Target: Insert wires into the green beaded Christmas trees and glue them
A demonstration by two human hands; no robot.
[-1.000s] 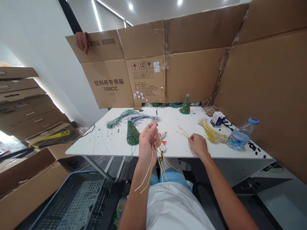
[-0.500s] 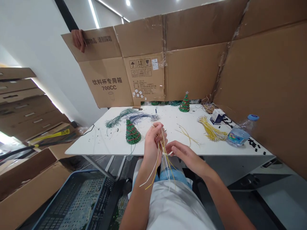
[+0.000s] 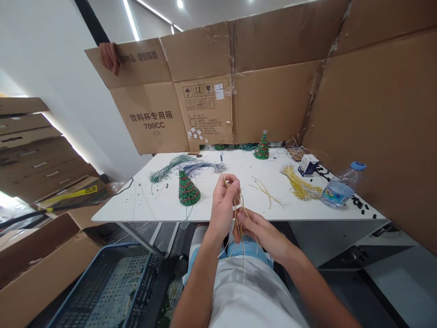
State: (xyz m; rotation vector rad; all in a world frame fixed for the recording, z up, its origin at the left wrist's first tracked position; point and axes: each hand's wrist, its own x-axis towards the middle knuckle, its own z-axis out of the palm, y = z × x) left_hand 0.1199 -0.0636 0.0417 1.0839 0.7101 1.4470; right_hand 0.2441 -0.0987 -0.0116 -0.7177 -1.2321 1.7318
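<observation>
Thin wires (image 3: 238, 227) held up at middle of near edge of tabletop (image 3: 143, 206). Left hand (image 3: 226, 200) pinches bunch up top; right hand (image 3: 262, 231) curls at strands below, can't tell if closed. Look light, bendy, likely to splay; best gripped bunched, near upper ends.

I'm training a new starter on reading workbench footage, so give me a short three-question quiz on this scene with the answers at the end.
1. True or false: seen from the head camera, the yellow wire bundle lies to the right of the water bottle.
2. Which hand pinches the loose wires near their upper end: (a) the right hand, or (b) the left hand?
3. How many green trees stand on the white table in front of the cardboard?

Key: 1. False, it lies to the left. 2. b. 3. Two.
</observation>
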